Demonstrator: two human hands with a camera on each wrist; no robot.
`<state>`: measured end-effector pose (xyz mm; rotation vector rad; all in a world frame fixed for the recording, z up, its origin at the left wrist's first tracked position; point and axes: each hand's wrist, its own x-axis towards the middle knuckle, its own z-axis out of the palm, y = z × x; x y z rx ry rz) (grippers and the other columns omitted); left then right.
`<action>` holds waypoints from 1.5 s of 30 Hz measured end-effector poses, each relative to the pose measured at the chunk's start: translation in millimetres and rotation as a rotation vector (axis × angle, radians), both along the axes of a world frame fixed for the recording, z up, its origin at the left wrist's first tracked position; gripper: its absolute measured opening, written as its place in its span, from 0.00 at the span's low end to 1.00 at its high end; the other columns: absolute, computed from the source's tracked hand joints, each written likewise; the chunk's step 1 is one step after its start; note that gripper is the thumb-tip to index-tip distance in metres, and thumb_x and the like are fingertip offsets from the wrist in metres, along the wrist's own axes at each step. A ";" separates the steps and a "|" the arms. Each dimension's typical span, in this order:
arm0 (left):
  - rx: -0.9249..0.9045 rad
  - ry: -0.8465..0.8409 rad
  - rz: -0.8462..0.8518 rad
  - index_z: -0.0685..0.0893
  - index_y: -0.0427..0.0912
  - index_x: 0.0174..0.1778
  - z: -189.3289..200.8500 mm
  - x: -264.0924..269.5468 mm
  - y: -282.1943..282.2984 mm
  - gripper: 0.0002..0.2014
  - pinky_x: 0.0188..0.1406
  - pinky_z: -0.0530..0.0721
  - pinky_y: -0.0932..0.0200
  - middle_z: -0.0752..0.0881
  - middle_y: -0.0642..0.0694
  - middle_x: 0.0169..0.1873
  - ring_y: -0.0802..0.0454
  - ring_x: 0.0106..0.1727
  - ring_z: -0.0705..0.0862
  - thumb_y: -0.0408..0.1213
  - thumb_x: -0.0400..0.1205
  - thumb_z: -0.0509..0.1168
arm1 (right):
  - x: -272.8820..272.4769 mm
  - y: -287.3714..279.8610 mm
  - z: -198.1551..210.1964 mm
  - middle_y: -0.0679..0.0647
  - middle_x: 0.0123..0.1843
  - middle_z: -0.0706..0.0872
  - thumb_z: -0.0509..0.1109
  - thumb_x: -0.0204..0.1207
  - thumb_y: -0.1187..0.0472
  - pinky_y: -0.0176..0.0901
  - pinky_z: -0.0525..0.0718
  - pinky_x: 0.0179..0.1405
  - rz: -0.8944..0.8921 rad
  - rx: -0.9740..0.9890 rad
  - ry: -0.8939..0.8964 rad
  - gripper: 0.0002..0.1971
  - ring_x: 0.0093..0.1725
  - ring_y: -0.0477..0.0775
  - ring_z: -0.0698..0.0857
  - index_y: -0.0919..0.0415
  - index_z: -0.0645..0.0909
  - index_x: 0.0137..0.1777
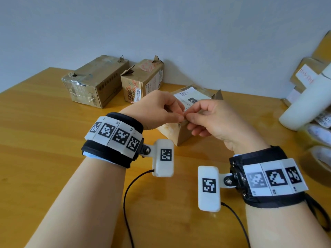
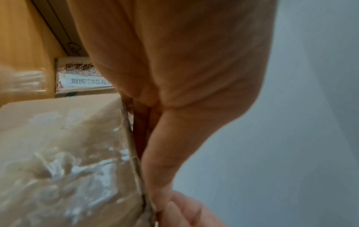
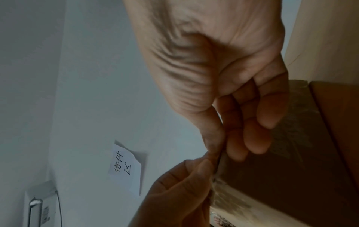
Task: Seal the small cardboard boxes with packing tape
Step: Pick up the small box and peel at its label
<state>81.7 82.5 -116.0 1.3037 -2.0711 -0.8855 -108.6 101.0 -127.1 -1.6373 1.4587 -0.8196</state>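
Both hands are working at the near top edge of a small brown cardboard box [image 1: 180, 135] with glossy clear tape over its near face, which is sitting on the wooden worktop [image 1: 44, 133] roughly at its middle, a little toward the far edge. The left hand [image 1: 157, 111] and the right hand [image 1: 213, 120] are meeting thumb to thumb directly above that edge. In the wrist views the thumb and fingers [image 3: 258, 122] of the right hand are pinching a thin upright edge, which looks like a flap or a tape end; I cannot tell which. The left hand's fingers [image 2: 161, 153] are pinching the same edge just beside them, so neither hand is released.

The box is lying directly below and just beyond the fingertips, its long axis running away from the person toward the far right. Both hands are equally near to it. Any pressing down or pulling of that edge would, I judge, run along that axis away from the body.

Two worn brown cardboard boxes [image 1: 96, 81] [image 1: 143, 79] are standing side by side near the far edge of the worktop, against the wall. At the right edge a roll of brown packing tape [image 1: 320, 161] is lying well apart from the hands, nearer the right hand, beside a white cylinder [image 1: 304, 102] and a stack of further cardboard boxes [image 1: 308, 72].
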 end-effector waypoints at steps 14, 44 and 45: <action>-0.020 0.012 -0.061 0.88 0.46 0.42 -4.3 2.9 -2.3 0.02 0.44 0.76 0.80 0.85 0.60 0.53 0.73 0.46 0.82 0.35 0.80 0.74 | 6.3 3.3 0.4 0.53 0.35 0.93 0.68 0.87 0.54 0.45 0.82 0.31 -0.038 0.008 0.004 0.02 0.30 0.51 0.89 0.49 0.82 0.54; -0.012 0.022 0.009 0.88 0.47 0.43 -1.5 8.5 -1.6 0.03 0.56 0.84 0.63 0.87 0.60 0.56 0.64 0.54 0.85 0.40 0.81 0.72 | 27.1 7.6 5.0 0.56 0.34 0.90 0.65 0.81 0.67 0.50 0.83 0.35 0.022 0.180 -0.071 0.14 0.33 0.55 0.89 0.51 0.71 0.61; -0.013 0.020 0.014 0.87 0.46 0.42 -1.4 7.3 -1.6 0.03 0.58 0.84 0.60 0.87 0.60 0.56 0.63 0.54 0.86 0.40 0.81 0.72 | 27.7 7.5 4.4 0.56 0.33 0.90 0.65 0.81 0.66 0.50 0.83 0.35 0.017 0.185 -0.074 0.13 0.32 0.55 0.89 0.51 0.71 0.60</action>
